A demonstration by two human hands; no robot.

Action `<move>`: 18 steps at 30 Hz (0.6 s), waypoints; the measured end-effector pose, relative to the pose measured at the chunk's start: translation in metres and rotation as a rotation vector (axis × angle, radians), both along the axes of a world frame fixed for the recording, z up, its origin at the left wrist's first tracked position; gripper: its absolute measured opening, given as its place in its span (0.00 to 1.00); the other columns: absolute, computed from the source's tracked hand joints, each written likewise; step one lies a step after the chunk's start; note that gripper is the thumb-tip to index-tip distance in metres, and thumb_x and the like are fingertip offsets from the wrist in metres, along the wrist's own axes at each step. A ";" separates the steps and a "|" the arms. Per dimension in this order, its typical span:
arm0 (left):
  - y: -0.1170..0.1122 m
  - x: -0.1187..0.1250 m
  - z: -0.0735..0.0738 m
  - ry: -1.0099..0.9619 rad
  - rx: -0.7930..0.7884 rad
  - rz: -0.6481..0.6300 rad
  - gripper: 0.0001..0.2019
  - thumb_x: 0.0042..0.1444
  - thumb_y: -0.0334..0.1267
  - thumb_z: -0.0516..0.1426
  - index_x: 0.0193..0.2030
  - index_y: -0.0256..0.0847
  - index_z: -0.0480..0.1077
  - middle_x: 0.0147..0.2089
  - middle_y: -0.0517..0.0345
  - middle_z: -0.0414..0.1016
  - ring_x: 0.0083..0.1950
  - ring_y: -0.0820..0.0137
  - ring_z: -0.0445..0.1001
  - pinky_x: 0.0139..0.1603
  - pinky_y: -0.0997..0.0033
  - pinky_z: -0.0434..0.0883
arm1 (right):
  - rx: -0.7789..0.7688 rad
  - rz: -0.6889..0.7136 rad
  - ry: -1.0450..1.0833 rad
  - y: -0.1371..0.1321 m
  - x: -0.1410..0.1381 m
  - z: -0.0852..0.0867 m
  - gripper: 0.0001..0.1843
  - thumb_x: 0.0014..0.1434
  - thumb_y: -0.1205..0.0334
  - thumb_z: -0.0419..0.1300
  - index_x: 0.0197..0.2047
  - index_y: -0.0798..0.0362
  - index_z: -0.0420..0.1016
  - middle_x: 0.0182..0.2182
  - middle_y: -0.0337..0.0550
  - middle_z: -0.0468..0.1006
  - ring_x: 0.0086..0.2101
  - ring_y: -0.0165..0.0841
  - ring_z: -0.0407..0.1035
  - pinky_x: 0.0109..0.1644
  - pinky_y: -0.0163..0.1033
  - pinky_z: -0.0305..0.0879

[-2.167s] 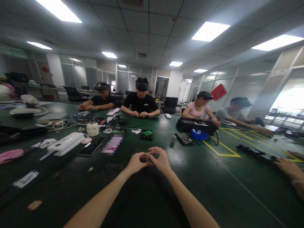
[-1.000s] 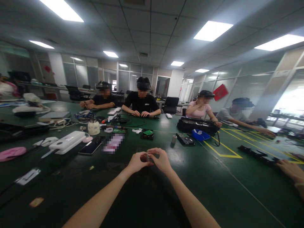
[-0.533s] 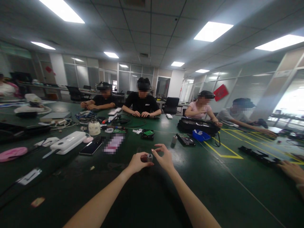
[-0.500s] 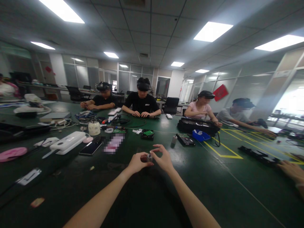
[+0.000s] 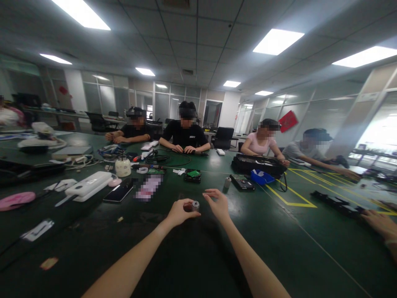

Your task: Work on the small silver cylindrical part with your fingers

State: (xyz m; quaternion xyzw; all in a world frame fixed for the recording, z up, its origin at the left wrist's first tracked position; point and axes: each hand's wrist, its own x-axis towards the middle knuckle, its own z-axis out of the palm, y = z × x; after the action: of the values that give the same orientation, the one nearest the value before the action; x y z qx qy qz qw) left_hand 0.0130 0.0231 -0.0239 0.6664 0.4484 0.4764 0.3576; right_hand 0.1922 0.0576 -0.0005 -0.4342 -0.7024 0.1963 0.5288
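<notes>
My left hand (image 5: 180, 212) is curled round a small grey cylindrical part (image 5: 195, 205), whose top end pokes out between thumb and fingers. My right hand (image 5: 218, 203) hovers just right of it, fingers loosely apart and holding nothing. Both hands are over the dark green table (image 5: 198, 256), near its middle in front of me.
On the table beyond lie a black phone (image 5: 118, 192), a white flat device (image 5: 88, 184), a white jar (image 5: 123, 166), a green circuit board (image 5: 192, 175), a small metal cylinder (image 5: 227, 183), a blue tray (image 5: 261, 176) and a black case (image 5: 257, 163). Several people sit across. Another person's hand (image 5: 380, 222) rests at the right.
My right hand has let go of the small grey part and drawn a little to the right, its fingers spreading. My left hand still holds the part in the same place.
</notes>
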 end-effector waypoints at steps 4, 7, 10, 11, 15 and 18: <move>0.001 -0.001 0.000 0.030 -0.011 0.011 0.23 0.35 0.42 0.70 0.41 0.37 0.76 0.40 0.48 0.81 0.43 0.59 0.79 0.46 0.67 0.72 | -0.131 0.023 -0.154 0.016 0.025 -0.021 0.07 0.50 0.58 0.63 0.33 0.50 0.77 0.31 0.41 0.83 0.37 0.39 0.77 0.47 0.45 0.70; 0.002 -0.001 -0.001 0.034 -0.013 0.017 0.24 0.35 0.43 0.70 0.41 0.37 0.76 0.41 0.48 0.81 0.43 0.59 0.79 0.46 0.67 0.72 | -0.171 0.070 -0.188 0.019 0.031 -0.030 0.08 0.47 0.60 0.65 0.34 0.50 0.78 0.30 0.40 0.83 0.35 0.39 0.78 0.45 0.45 0.72; 0.002 -0.001 -0.001 0.016 -0.018 0.014 0.23 0.35 0.42 0.70 0.41 0.38 0.76 0.41 0.49 0.81 0.43 0.60 0.79 0.46 0.68 0.72 | -0.188 0.113 -0.191 0.019 0.032 -0.030 0.14 0.46 0.59 0.67 0.39 0.50 0.78 0.35 0.41 0.83 0.38 0.38 0.77 0.47 0.44 0.71; 0.002 -0.001 -0.001 0.011 -0.020 0.012 0.23 0.34 0.41 0.70 0.41 0.38 0.76 0.41 0.50 0.82 0.44 0.60 0.79 0.46 0.68 0.72 | -0.196 0.125 -0.191 0.018 0.032 -0.029 0.15 0.46 0.59 0.67 0.40 0.51 0.78 0.36 0.42 0.83 0.39 0.38 0.77 0.48 0.45 0.70; 0.000 -0.001 0.001 0.001 -0.024 0.002 0.23 0.35 0.41 0.70 0.41 0.38 0.76 0.41 0.50 0.81 0.44 0.61 0.79 0.46 0.69 0.72 | -0.225 0.144 -0.200 0.019 0.035 -0.027 0.13 0.46 0.63 0.67 0.39 0.51 0.78 0.36 0.43 0.83 0.39 0.39 0.77 0.48 0.46 0.70; 0.000 -0.001 0.001 0.001 -0.027 -0.004 0.23 0.35 0.41 0.70 0.41 0.37 0.76 0.41 0.49 0.81 0.44 0.61 0.79 0.47 0.68 0.72 | -0.218 0.131 -0.201 0.019 0.035 -0.025 0.10 0.47 0.65 0.65 0.36 0.52 0.78 0.32 0.42 0.83 0.37 0.39 0.78 0.47 0.46 0.71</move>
State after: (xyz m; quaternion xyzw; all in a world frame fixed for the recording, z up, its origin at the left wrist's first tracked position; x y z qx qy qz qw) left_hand 0.0125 0.0229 -0.0227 0.6627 0.4534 0.4693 0.3674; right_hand 0.2267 0.0766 -0.0252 -0.4598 -0.7531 0.2610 0.3916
